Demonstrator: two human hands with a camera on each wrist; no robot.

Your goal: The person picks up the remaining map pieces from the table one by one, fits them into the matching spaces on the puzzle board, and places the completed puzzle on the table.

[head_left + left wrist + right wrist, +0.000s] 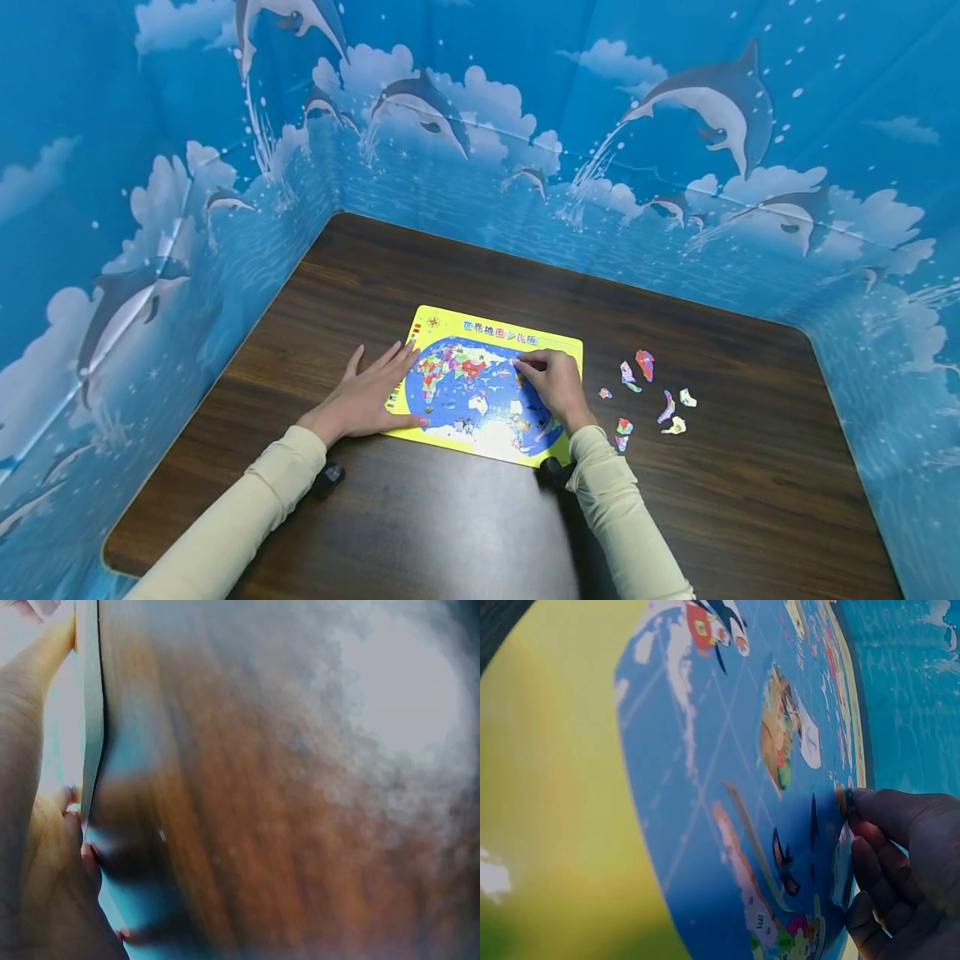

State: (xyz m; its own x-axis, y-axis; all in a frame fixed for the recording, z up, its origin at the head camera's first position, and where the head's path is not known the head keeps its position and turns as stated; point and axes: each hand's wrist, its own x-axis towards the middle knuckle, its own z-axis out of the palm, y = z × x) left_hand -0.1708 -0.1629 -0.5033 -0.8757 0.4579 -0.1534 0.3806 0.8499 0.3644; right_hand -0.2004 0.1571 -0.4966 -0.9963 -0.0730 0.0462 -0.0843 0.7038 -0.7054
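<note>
A yellow-bordered world map puzzle board (pixel 450 442) lies flat on the table, its oval sea blue. Over its left edge my left hand (pixel 367 393) is spread, fingers straight, thumb along the lower border. My right hand (pixel 555 385) is above the map's upper right part, pinching a small puzzle piece (pixel 845 801) between thumb and fingertip at the board's surface. The piece is mostly hidden by the fingers. In the left wrist view, the left hand (pixel 56 877) touches the board's edge (pixel 91 697).
Several loose puzzle pieces lie right of the board, among them a red-purple piece (pixel 645 364), a yellowish piece (pixel 675 425) and a small orange piece (pixel 604 393). The dark wooden table (pixel 720 517) meets a blue dolphin-printed curtain (pixel 510 200) at its back and sides.
</note>
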